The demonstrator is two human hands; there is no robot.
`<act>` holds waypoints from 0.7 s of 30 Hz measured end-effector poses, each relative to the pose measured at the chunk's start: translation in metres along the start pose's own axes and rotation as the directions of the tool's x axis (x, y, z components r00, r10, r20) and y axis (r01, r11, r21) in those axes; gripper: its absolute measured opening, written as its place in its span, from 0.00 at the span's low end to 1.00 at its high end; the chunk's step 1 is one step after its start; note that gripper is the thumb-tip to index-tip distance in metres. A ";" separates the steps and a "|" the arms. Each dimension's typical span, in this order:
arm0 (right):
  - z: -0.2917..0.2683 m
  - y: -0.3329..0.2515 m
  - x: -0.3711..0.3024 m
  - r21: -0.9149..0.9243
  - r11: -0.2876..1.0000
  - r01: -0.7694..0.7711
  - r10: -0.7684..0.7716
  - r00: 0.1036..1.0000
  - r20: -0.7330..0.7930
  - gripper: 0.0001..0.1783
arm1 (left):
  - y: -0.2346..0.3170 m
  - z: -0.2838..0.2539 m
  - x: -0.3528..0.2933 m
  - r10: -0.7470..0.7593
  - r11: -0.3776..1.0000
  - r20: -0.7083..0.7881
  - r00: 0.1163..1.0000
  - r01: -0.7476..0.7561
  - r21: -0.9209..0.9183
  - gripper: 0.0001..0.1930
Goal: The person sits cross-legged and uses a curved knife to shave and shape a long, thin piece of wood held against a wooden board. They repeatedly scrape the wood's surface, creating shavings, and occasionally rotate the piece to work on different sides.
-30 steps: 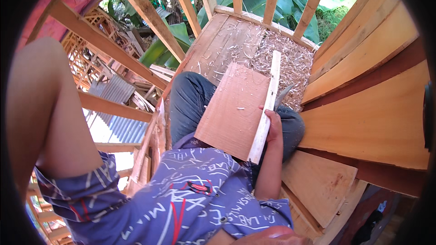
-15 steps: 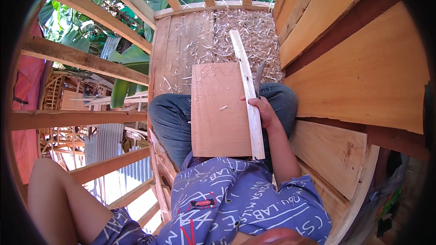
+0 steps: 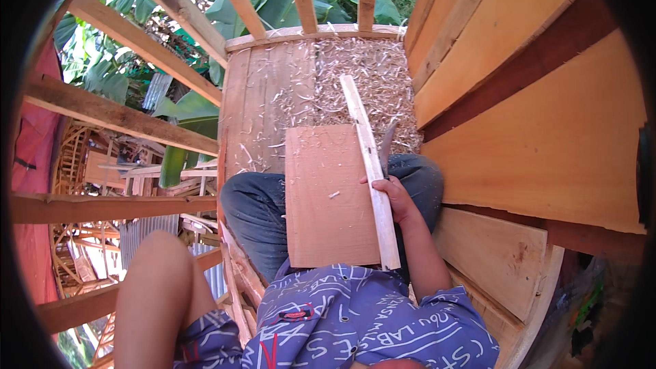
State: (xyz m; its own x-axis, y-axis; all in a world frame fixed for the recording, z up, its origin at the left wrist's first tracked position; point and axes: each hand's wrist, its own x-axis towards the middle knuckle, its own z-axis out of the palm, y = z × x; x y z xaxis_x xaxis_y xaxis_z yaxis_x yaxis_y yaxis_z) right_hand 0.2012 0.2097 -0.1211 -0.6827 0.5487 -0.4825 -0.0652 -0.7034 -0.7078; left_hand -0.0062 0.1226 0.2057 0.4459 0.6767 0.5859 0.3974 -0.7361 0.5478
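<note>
A flat reddish-brown board (image 3: 331, 195) lies across my lap on dark trousers. A long pale wooden strip (image 3: 369, 164) runs along the board's right edge, from my waist out over the floor. My right hand (image 3: 395, 199) is closed on the strip about halfway along it. A dark curved blade-like piece (image 3: 387, 145) sticks out just beyond that hand; I cannot tell if the hand holds it. My left upper arm and elbow (image 3: 160, 287) rise at the lower left, and the left hand is out of the picture.
Wood shavings (image 3: 372, 75) cover the plank floor (image 3: 263, 106) ahead. A plank wall (image 3: 533, 109) stands close on my right. Open timber rails (image 3: 109, 113) on the left and front give onto a drop, with leafy plants and bamboo frames below.
The view has swung so the board and strip now point straight ahead. My raised left arm has dropped toward the lower left. The right hand keeps its hold on the strip.
</note>
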 end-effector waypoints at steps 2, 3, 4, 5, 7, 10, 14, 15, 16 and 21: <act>-0.002 -0.002 -0.003 -0.009 1.000 0.013 -0.013 1.000 -0.017 0.18 | -0.006 0.012 -0.002 0.032 0.973 -0.182 0.983 -0.072 -0.219 0.13; 0.002 -0.003 -0.002 -0.039 0.999 -0.008 0.007 1.000 -0.025 0.19 | -0.007 0.019 -0.006 0.020 0.941 -0.258 0.966 -0.105 -0.321 0.13; 0.007 -0.002 0.001 -0.011 1.000 -0.004 0.004 1.000 -0.008 0.19 | -0.002 0.023 -0.010 0.006 0.898 -0.325 0.946 -0.148 -0.415 0.12; -0.002 -0.003 -0.003 -0.036 0.999 -0.008 0.007 0.999 -0.047 0.20 | -0.010 0.032 -0.016 -0.011 0.815 -0.359 0.933 -0.200 -0.545 0.12; -0.010 -0.010 -0.002 -0.047 0.999 -0.003 -0.001 0.997 -0.083 0.20 | -0.018 0.046 -0.018 -0.051 0.615 -0.379 0.924 -0.270 -0.741 0.12; -0.013 -0.008 -0.008 -0.020 0.999 -0.025 0.023 0.997 -0.072 0.20 | -0.012 0.056 -0.008 -0.077 0.335 -0.381 0.921 -0.336 -0.880 0.12; -0.001 -0.002 0.001 0.080 0.995 -0.057 0.060 0.998 -0.036 0.22 | 0.002 0.071 0.011 -0.070 0.064 -0.427 0.902 -0.423 -0.904 0.11; -0.006 0.000 0.002 0.085 0.996 -0.028 0.031 0.999 -0.025 0.22 | 0.000 0.073 0.016 -0.066 0.006 -0.441 0.895 -0.442 -0.897 0.11; 0.013 0.006 0.008 0.104 0.994 -0.043 0.035 0.996 0.079 0.23 | 0.016 0.080 0.024 -0.093 0.035 -0.455 0.886 -0.453 -0.891 0.11; -0.021 0.007 0.005 0.123 0.991 -0.056 0.055 0.998 0.014 0.23 | 0.010 0.092 0.046 -0.058 -0.250 -0.510 0.858 -0.507 -0.825 0.10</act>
State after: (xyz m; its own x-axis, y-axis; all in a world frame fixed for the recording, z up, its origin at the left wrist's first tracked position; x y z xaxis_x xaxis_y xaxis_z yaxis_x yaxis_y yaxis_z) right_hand 0.2126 0.2170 -0.1396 -0.6952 0.5030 -0.5135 -0.1158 -0.7834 -0.6106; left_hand 0.0924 0.1449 0.1828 -0.0495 0.6295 0.7754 -0.9870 -0.1496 0.0585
